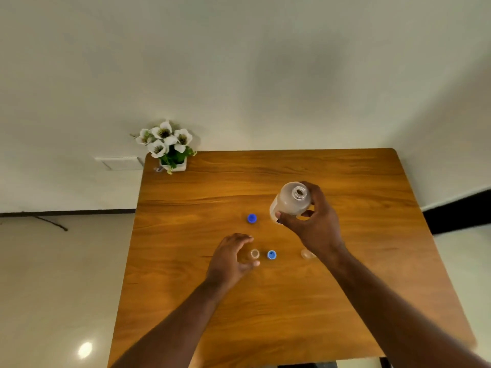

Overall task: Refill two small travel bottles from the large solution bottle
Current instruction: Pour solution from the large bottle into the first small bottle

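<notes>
My right hand (313, 224) grips the large clear solution bottle (291, 199), uncapped, its open mouth facing up toward me above the table. My left hand (231, 257) curves around a small clear travel bottle (255, 253) standing open on the table; fingers and thumb sit on either side of it, and I cannot tell whether they touch it. A second small clear bottle (307, 254) stands right of it, partly hidden by my right wrist. Between the two small bottles lies a light blue cap (271, 254). A darker blue cap (252, 218) lies farther back.
The wooden table (345, 301) stands against a pale wall. A white pot of white flowers (170, 148) sits at the table's far left corner. Floor shows to the left and right of the table.
</notes>
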A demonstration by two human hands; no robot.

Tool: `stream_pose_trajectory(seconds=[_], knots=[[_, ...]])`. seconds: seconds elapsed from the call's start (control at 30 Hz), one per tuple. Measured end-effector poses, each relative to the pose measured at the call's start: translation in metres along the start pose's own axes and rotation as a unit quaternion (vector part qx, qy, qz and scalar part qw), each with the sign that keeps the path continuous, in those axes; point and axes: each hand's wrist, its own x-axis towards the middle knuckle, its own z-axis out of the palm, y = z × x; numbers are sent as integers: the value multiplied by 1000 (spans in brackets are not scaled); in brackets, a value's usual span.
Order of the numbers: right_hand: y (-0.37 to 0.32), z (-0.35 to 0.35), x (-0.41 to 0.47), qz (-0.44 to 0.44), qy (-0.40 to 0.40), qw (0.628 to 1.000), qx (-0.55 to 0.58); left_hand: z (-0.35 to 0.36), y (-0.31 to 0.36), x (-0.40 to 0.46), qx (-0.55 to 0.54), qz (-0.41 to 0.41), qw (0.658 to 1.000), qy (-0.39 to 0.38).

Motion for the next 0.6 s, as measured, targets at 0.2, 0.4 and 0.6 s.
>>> stream_pose_trajectory(seconds=[0.2, 0.4, 0.6], knots=[[20, -21, -18, 28, 6, 999, 20, 9, 0, 6, -23, -1, 1000, -1], [0, -42, -20, 9, 7, 997, 71, -23, 48, 10, -203, -25, 977, 59], [-55, -92, -1, -88, 34, 991, 95, -100, 161, 21, -299, 106, 934, 164]])
